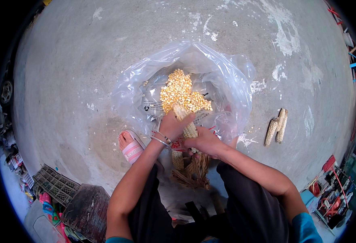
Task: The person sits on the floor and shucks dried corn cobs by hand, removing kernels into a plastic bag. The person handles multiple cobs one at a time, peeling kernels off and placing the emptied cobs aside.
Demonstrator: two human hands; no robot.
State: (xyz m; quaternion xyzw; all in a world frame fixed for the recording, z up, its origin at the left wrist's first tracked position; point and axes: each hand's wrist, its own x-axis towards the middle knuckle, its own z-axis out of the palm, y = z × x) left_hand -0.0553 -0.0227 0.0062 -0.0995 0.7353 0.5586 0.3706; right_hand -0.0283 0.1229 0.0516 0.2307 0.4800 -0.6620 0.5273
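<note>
Both my hands are on one ear of dried corn [190,130], tilted over the near side of an open clear plastic bag [135,70]. My left hand [171,125] grips its upper part, where the cob's far end is stripped of kernels. Lower down, my right hand [206,141] is closed around the part that still bears pale kernels. A pile of loose yellow corn kernels [179,91] lies inside the bag. Below my hands, between my legs, are another corn ear [178,160] and dry brown husks [196,173], partly in shadow.
Several bare corncobs [276,126] lie on the concrete floor [74,76] to the right, with a few stray kernels near them. My sandalled foot [130,145] is left of the bag. A plastic crate [56,183] stands at lower left, and a red dustpan [328,163] at lower right.
</note>
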